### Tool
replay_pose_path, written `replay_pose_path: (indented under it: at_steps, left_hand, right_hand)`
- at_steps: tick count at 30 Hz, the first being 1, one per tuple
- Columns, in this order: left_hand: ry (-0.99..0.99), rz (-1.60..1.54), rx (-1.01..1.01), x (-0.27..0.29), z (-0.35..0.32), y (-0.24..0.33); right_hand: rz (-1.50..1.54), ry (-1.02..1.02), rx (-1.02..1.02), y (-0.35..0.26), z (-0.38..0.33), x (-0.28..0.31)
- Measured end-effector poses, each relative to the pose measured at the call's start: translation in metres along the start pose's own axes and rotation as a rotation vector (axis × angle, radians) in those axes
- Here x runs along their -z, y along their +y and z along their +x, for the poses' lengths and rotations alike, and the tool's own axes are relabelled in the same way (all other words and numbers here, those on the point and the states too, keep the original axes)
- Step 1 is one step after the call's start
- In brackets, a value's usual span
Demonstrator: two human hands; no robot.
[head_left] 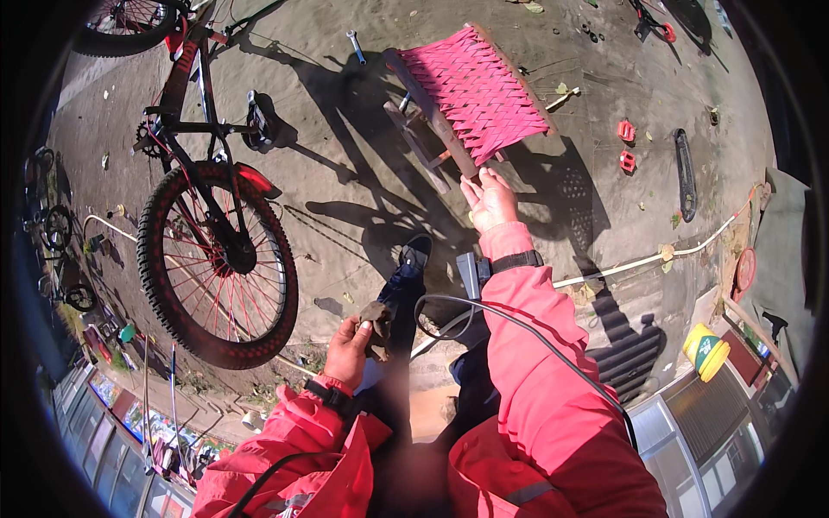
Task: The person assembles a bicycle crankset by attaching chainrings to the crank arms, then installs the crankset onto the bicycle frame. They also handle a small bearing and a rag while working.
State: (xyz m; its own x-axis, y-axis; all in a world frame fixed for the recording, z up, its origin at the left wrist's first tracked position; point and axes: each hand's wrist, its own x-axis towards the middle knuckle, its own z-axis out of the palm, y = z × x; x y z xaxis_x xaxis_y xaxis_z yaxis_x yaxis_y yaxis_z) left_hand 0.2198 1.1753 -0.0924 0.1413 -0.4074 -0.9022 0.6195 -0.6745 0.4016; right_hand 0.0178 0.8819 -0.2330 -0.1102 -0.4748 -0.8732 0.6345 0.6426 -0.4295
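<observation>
In my left hand (348,350) is a crumpled dark brown rag (376,326), pinched between thumb and fingers in front of my legs. My right arm reaches forward, and my right hand (493,200) is palm up at the near corner of a low wooden stool (442,121). Its thumb and forefinger close on the end of the stool's rail, while the other fingers curl loosely beside it. The stool has a woven pink strap seat (475,86). A dark cable runs along my right sleeve to a grey box-shaped device (471,274) by my wrist.
A black and red bicycle (229,259) stands at the left. A wrench (356,47) lies left of the stool. Two red pedals (627,130) and a black strip (685,175) lie at the right. A pale hose (622,270) crosses the ground near a yellow bucket (706,352).
</observation>
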Motion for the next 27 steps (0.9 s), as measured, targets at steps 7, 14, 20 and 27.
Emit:
replay_pose_path:
  at_steps: [7,14,20,27]
  left_hand:
    - [-0.044,-0.055,0.018,-0.004,0.003,0.007]
    - [-0.108,-0.047,-0.017,-0.043,0.001,0.035]
    - [-0.192,-0.036,0.034,-0.100,-0.005,0.070]
    - [-0.387,0.069,0.051,-0.215,-0.005,0.075]
  right_hand:
    - [-0.325,-0.020,-0.129,0.016,-0.051,0.044]
    - [-0.434,0.076,-0.067,-0.040,-0.100,0.095]
    - [-0.383,-0.063,-0.033,-0.088,-0.154,0.116]
    - [-0.428,-0.412,-0.035,-0.116,-0.216,0.118]
